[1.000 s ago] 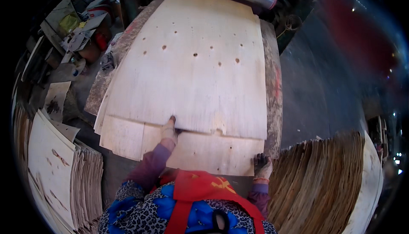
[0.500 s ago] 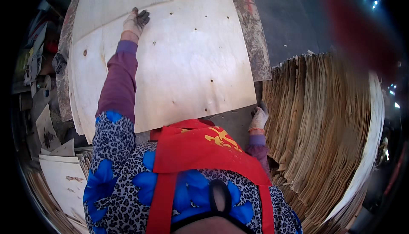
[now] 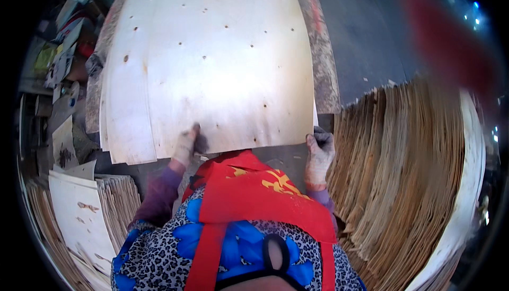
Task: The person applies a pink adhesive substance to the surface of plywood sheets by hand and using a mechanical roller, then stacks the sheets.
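A broad, pale wood veneer sheet [image 3: 228, 79] with small dark knots lies on top of other sheets on a worn board [image 3: 324, 68]. My left hand [image 3: 186, 147], in a pale glove with dark fingertips, rests on the sheet close to its near edge, fingers slightly apart and a little blurred. At the near right corner my right hand [image 3: 320, 156], gloved the same way, is closed with thumb and bent fingers at the sheet's edge. Whatever lies under those fingers is hidden. Another veneer sheet [image 3: 127, 116] shows along the left side.
On my right a tall, tightly packed stack of brown veneer sheets [image 3: 397, 174] stands on edge. A smaller stack of veneer [image 3: 85, 206] is at lower left. Beyond the board's right side is a dark flat surface [image 3: 360, 36]. Mixed clutter [image 3: 69, 52] fills the far left.
My left hand has come back from the far part of the sheet to its near edge. The top sheet now lies straighter. My right hand has closed at the near right corner.
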Demonstrator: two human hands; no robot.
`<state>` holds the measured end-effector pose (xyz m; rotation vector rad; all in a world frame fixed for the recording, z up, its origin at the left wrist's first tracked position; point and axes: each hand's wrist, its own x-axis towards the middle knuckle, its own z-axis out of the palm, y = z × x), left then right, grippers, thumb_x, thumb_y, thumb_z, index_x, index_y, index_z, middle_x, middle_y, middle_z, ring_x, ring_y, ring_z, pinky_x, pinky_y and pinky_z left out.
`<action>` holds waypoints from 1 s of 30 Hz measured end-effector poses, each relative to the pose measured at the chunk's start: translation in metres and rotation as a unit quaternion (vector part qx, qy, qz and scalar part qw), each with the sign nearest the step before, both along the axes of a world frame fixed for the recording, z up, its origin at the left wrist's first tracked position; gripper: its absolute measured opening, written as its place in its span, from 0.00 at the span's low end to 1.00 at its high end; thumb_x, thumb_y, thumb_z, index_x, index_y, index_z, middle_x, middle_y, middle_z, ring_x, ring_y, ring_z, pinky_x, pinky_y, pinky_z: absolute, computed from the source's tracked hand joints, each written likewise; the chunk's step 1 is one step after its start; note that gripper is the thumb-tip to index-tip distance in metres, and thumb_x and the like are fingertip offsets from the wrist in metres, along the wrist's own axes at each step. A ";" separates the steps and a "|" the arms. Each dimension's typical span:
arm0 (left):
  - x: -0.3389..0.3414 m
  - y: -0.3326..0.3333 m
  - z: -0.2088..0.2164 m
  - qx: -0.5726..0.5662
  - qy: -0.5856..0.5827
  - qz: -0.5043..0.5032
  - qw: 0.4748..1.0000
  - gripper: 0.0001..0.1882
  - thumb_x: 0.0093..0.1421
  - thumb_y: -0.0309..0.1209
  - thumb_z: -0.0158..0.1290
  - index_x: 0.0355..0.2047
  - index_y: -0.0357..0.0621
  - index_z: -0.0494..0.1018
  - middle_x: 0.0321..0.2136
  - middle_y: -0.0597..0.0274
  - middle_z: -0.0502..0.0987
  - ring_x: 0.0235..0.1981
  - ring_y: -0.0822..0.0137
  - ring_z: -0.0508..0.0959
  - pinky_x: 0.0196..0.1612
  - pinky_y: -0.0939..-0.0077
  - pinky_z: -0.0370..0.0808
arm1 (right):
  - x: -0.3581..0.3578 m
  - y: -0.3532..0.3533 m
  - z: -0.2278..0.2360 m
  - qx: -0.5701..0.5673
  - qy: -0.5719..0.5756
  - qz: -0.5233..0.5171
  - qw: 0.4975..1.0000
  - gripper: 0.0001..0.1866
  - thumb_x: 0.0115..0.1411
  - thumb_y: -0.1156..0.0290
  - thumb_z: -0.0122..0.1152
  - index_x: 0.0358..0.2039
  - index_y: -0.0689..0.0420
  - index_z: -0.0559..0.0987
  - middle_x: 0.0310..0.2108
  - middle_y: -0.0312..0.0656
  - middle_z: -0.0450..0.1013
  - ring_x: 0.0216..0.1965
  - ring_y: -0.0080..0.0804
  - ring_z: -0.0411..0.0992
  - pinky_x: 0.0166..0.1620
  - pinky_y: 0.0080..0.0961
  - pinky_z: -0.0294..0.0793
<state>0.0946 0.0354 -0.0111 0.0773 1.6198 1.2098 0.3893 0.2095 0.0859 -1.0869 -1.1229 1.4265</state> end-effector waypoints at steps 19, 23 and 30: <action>0.011 0.016 -0.045 0.114 -0.148 0.352 0.917 0.31 0.50 0.46 0.56 0.51 0.44 0.64 0.43 0.55 0.69 0.22 0.57 0.72 0.26 0.67 0.72 | 0.008 0.127 -0.103 -0.205 -0.001 -0.135 0.969 0.10 0.52 0.71 0.55 0.35 0.61 0.74 0.35 0.41 0.71 0.30 0.33 0.70 0.30 0.25 0.71; 0.001 0.000 0.036 0.019 -0.165 0.119 0.979 0.26 0.51 0.50 0.52 0.41 0.41 0.70 0.32 0.52 0.75 0.26 0.58 0.76 0.29 0.68 0.74 | 0.023 0.140 -0.124 -0.098 -0.018 -0.009 0.995 0.17 0.55 0.63 0.54 0.41 0.63 0.72 0.36 0.44 0.70 0.31 0.34 0.70 0.28 0.28 0.72; -0.097 -0.079 0.038 -0.271 0.616 0.136 0.727 0.29 0.45 0.45 0.55 0.45 0.41 0.66 0.44 0.48 0.69 0.44 0.53 0.69 0.47 0.66 0.65 | -0.056 0.077 -0.043 0.186 -0.503 -0.261 0.803 0.21 0.55 0.70 0.53 0.49 0.63 0.65 0.46 0.48 0.65 0.45 0.36 0.65 0.46 0.31 0.68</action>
